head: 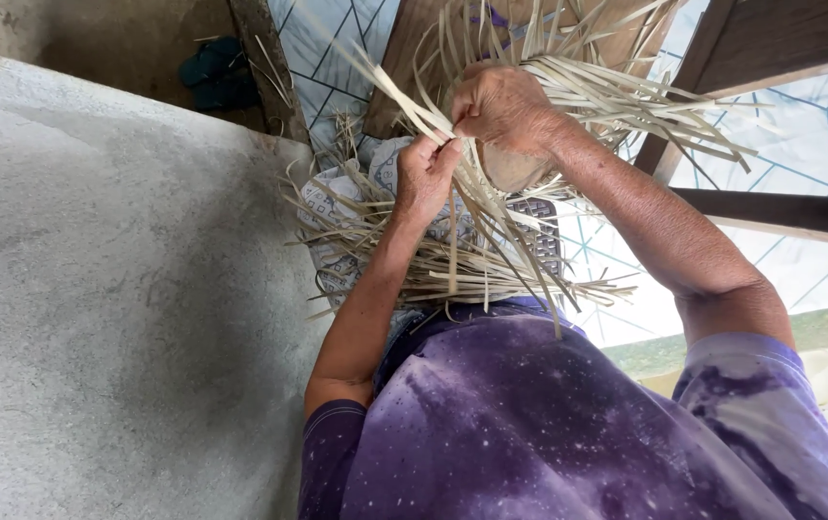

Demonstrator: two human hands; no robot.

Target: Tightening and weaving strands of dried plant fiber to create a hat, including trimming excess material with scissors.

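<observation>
Head camera, looking straight down over a purple tie-dyed shirt at two bare hands held up in front of the chest.

The left hand is pinched shut on a few pale flat strips of a half-woven piece, a loose fan of straw-coloured split strips that spray outward in every direction. The right hand is clenched over the woven middle of that piece, fingertips meeting the left hand's at the same strips. The piece is in the air between both hands, above a patterned cloth on the lap, where more loose strips lie.

Risks, as a judgement: the strips look thin and stiff, so a sharp bend at the pinch could crack one. The free ends cross and tangle, so pulling one could drag a neighbour out of place. Loosening the right hand could let the woven middle spring open. Strip edges may cut skin.

To the left is a grey concrete floor, with dark blue sandals beyond.
</observation>
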